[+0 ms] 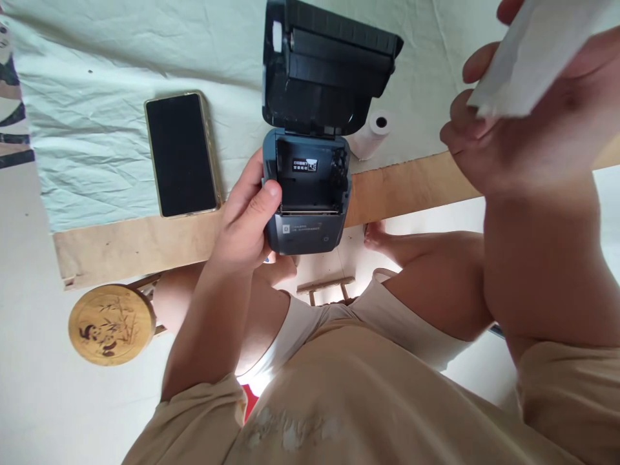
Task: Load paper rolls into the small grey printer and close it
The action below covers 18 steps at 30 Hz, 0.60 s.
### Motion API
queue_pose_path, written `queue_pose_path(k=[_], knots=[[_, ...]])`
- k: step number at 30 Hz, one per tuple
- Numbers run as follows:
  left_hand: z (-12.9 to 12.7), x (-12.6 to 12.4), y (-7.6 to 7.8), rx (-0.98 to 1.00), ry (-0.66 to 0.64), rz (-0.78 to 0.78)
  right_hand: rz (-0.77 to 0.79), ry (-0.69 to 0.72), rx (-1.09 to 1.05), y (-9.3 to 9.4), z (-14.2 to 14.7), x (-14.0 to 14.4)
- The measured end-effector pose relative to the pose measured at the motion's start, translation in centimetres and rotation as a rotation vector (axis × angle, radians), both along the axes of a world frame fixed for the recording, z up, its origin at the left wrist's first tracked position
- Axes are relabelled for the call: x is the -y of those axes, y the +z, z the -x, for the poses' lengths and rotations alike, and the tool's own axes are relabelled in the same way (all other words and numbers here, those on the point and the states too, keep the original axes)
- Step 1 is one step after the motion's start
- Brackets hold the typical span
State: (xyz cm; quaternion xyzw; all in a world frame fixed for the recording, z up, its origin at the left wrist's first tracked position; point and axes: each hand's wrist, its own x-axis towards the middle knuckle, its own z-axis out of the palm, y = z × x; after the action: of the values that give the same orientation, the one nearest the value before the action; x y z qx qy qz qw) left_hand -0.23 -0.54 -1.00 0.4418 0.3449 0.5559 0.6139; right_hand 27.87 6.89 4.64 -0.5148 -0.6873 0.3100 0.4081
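Note:
My left hand (pixel 245 216) is closed round the left side of a small dark label printer (pixel 310 234), its thumb over the rim. The printer's black lid (pixel 322 84) stands swung up, and the paper bay inside shows no roll, only a small printed sticker on its back wall. At the upper right my right hand (pixel 527 142) is raised, slightly blurred, with its fingers round a piece of white paper (pixel 533 58). Part of that paper runs out of the frame. A white paper roll (pixel 372 134) lies on the table just behind the printer's right side.
A smartphone (pixel 181 155) with a dark screen and clear case lies left of the printer. Pale green cloth (pixel 97 155) covers the table, leaving a bare wooden front edge (pixel 130 248). A round wooden stool (pixel 111 323) with a panda picture stands at lower left.

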Motion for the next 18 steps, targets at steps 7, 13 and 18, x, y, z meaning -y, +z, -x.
queue_pose_path(k=[7, 13, 18], knots=[[-0.2, -0.2, -0.1, 0.001, 0.023, -0.05, -0.167, -0.314, 0.336, -3.9, -2.4, -1.9], [0.1, -0.2, -0.3, -0.046, -0.003, -0.001, -0.186, -0.21, 0.419, -3.1, -2.0, -1.1], [0.0, -0.2, -0.3, -0.047, 0.043, -0.027, -0.108, -0.253, 0.444, -2.8, -1.9, -1.3]])
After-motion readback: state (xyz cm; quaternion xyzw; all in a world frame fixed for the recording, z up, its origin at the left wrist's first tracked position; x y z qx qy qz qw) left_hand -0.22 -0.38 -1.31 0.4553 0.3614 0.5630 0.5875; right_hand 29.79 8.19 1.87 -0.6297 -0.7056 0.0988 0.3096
